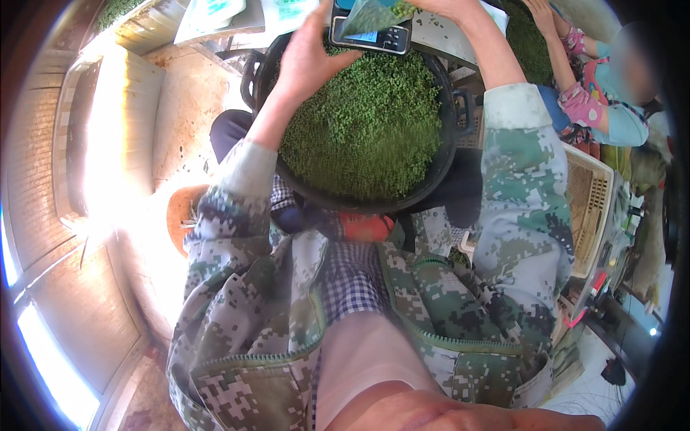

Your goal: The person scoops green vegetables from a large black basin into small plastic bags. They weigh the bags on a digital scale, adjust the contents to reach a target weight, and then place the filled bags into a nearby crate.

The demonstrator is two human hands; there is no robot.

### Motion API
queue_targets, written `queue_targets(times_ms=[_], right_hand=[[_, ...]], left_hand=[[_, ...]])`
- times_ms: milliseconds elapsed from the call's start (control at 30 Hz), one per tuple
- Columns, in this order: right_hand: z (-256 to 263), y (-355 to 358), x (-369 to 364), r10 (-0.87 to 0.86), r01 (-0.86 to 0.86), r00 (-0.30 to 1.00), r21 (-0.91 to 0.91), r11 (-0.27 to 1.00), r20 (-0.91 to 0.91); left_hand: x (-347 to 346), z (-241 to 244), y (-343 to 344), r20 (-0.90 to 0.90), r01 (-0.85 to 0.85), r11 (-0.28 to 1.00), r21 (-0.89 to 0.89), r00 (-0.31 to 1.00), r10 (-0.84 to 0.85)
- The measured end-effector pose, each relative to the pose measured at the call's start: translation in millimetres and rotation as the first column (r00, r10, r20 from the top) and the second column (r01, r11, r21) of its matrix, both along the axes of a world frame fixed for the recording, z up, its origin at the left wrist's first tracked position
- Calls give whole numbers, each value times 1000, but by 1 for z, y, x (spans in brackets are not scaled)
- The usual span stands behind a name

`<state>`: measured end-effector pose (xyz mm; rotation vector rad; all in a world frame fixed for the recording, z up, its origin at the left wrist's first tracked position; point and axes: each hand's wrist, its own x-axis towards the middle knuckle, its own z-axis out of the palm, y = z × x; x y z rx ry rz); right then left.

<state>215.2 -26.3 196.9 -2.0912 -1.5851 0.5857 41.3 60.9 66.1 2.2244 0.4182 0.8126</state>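
Observation:
A large black tub (450,156) full of small green berries that look like green peppercorns (366,108) stands before me. My left hand (310,62) is over its left rim, thumb and fingers spread, with nothing seen in it. At the tub's far edge is a digital scale (396,44) with a lit display. On the scale leans a clear plastic bag (369,19) with green contents. My right hand (444,6) is at the top edge of the view, beside a cluster of berries (403,9) at the bag; its fingers are partly cut off, so its grip is unclear.
Printed plastic bags (288,16) lie on the table (442,37) behind the tub. At right, a co-worker's hands (539,13) are over another heap of green berries (523,46). A cream plastic crate (593,210) stands to my right, an orange-brown container (183,215) to my left.

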Motion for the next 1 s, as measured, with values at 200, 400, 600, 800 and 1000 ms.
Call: queue_targets(times_ms=[200, 400, 600, 800, 1000], right_hand=[[-37, -22, -3, 53, -52, 996, 11, 999, -74], [-47, -91, -50, 323, -217, 806, -260, 941, 495], [-43, -128, -72, 277, -236, 831, -145, 961, 482], [-51, -136, -76, 141, 3, 838, -262, 965, 527], [-95, -152, -53, 92, -89, 979, -27, 996, 184]], left_hand=[[10, -63, -24, -54, 206, 783, -587, 955, -292], [23, -46, -59, 99, 308, 811, -498, 949, -300], [22, -72, -62, 123, 242, 808, -538, 970, -209], [24, -70, -75, 43, 242, 826, -509, 966, -256], [20, -49, -74, -25, 379, 874, -303, 914, -405]])
